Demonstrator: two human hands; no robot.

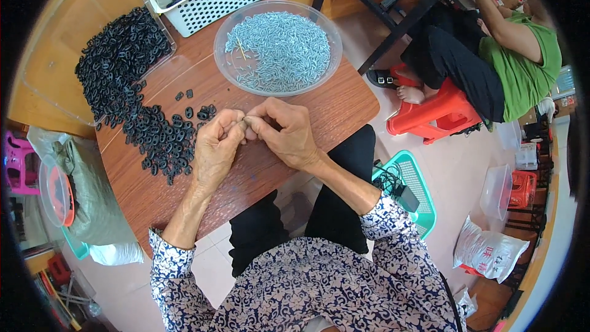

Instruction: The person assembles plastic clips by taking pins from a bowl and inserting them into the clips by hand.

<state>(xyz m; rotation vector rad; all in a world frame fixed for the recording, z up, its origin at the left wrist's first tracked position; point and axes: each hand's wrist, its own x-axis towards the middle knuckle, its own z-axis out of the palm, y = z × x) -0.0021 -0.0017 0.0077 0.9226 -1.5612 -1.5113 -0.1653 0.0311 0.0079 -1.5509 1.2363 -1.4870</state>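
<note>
Both my hands meet over the middle of the wooden table (pixel 335 101), fingertips touching. My left hand (pixel 216 150) is closed in a pinch, just right of a spread of small black oval parts with holes (pixel 157 138). Opposite it, my right hand (pixel 287 134) pinches too, thumb against the forefinger. Whatever sits between the fingertips is too small and covered to name. Beyond my right hand stands a clear round bowl (pixel 337 55) of small silvery-blue metal pins (pixel 283 46). Two thin yellowish sticks (pixel 240 48) lie on those pins.
A large heap of the black parts (pixel 120 46) fills a clear tray (pixel 37 77) at far left. A white perforated basket (pixel 224 0) stands behind the bowl. Right of the table, a person in green (pixel 528 55) sits on a red stool (pixel 430 114); a teal basket (pixel 424 187) is below.
</note>
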